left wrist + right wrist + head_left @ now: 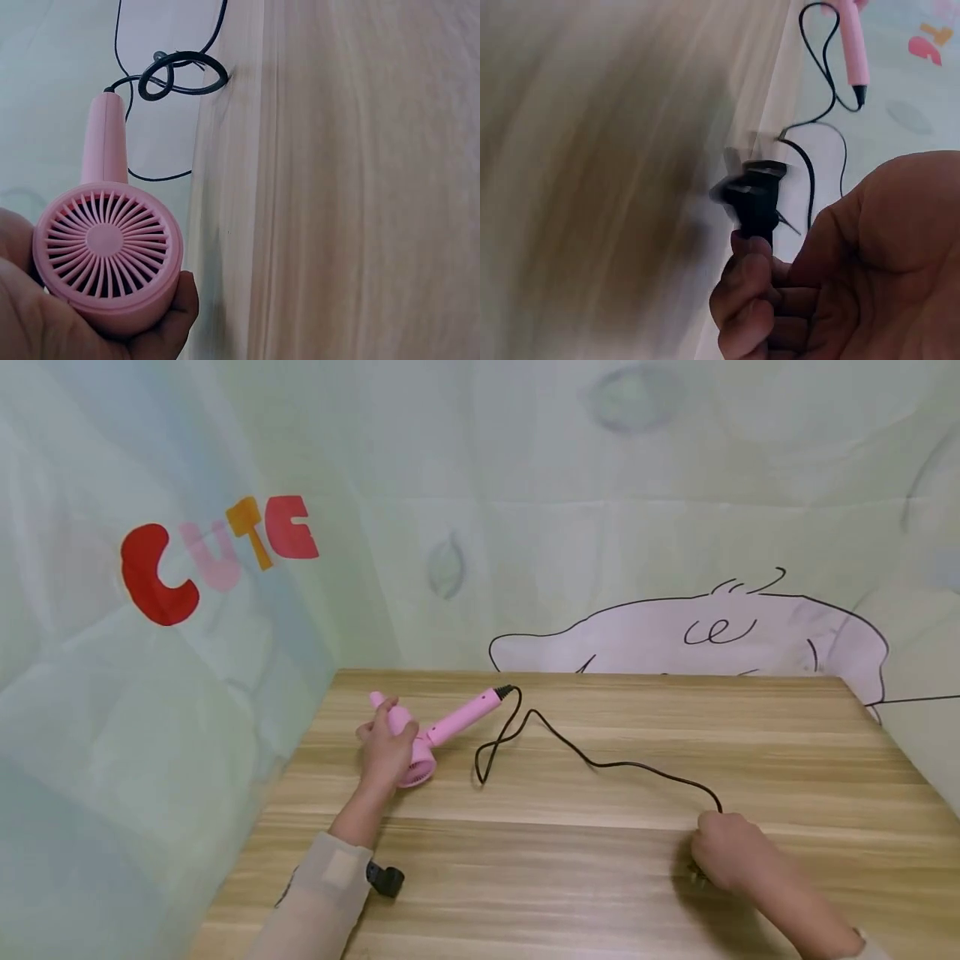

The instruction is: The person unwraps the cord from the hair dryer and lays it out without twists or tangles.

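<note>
A pink hair dryer [463, 717] lies at the left of the wooden table, its handle pointing to the back right. My left hand [388, 752] grips it round the barrel, and in the left wrist view the round slatted grille [105, 240] faces the camera. From the handle's end a black cord [622, 765] loops once and runs across the table to the right. There my right hand [735, 852] holds the cord's end, with fingers curled round a black plug [754, 199] that looks blurred in the right wrist view.
The wooden table [525, 893] carries the dryer and its cord. A printed cloth backdrop [390, 485] with "CUTE" letters stands along the table's left and back edges. A small black device [386, 880] sits at the left sleeve's cuff.
</note>
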Tool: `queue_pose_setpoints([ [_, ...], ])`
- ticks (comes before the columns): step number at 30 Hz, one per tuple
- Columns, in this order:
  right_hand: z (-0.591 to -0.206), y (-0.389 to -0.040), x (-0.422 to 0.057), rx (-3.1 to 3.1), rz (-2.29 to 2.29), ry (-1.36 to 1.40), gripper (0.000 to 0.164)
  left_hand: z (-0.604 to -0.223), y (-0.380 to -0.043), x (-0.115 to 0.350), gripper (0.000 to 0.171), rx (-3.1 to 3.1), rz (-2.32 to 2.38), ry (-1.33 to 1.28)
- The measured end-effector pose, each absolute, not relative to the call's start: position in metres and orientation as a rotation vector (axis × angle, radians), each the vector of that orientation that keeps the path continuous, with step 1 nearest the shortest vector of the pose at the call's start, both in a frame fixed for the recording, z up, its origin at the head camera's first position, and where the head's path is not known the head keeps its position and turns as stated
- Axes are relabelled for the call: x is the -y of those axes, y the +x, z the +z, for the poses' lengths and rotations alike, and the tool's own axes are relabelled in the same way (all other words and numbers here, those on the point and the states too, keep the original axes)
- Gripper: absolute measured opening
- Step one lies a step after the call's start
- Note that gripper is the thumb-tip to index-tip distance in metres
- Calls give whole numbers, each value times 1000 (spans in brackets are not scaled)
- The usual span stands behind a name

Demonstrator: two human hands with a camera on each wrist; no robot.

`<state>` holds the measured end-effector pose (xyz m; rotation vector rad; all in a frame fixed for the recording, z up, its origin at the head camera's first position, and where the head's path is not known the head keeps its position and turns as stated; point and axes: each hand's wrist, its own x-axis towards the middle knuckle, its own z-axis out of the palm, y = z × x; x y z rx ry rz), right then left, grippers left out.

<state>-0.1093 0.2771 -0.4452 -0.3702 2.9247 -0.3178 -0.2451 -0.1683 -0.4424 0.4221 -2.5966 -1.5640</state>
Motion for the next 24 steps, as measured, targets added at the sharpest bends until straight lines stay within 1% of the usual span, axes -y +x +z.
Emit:
queue_pose_setpoints([
  [3,-446,-105,-270,-2838,-488,-206,14,-443,-245,167,63,2606,-1556,423],
  [6,-445,-100,-264,-2809,-508,-181,6,-443,-244,165,63,2618,-1540,423],
  [13,-443,-86,-250,-3003,-239,-305,14,-443,-243,163,63,2625,-1548,414],
  [19,-445,-71,-232,-3154,37,-312,20,-443,-241,162,64,2642,-1527,422],
  [21,-447,-66,-228,-3218,131,-393,21,-442,-240,161,64,2650,-1517,416],
  [24,-452,-61,-223,-3322,211,-600,21,-442,-241,157,64,2650,-1520,407],
])
